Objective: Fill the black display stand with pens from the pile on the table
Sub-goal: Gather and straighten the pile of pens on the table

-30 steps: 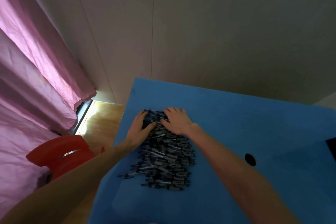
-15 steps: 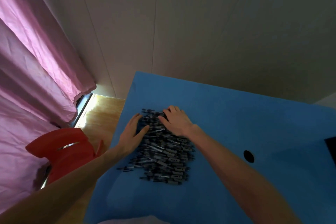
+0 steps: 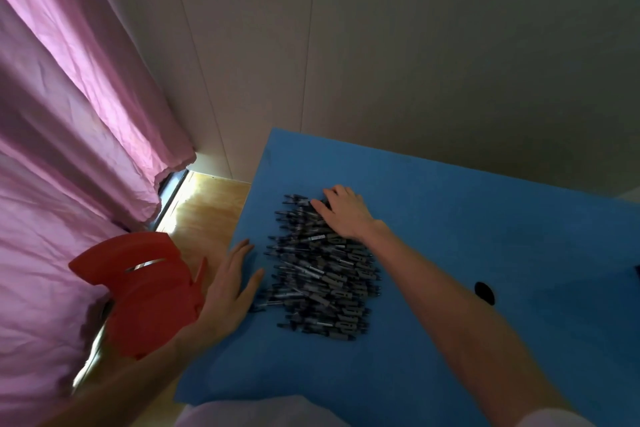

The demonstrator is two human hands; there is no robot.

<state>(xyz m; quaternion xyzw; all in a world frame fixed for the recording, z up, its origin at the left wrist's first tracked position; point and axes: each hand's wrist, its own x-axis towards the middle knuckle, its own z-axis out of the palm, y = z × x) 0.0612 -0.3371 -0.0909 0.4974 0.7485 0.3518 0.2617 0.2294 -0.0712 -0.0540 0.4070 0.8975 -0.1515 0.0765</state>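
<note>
- Dozens of pens lie heaped near the left edge of the blue desk, stretching from the middle of that edge toward the far corner.
- Most pens lie with their long axis running left to right across the desk, stacked roughly parallel.
- Right hand rests on the far end of the heap, fingers spread and slightly bent over the pens; it grips none that I can see.
- Left hand lies flat on the desk just beside the heap's left side, fingers straight, holding nothing.
- Display stand: only a dark sliver shows at the desk's right edge, which may be it; I cannot tell.
- Judgement: the right hand is nearer, already on the pens, so a pick needs its fingers closing across the barrels.
</note>
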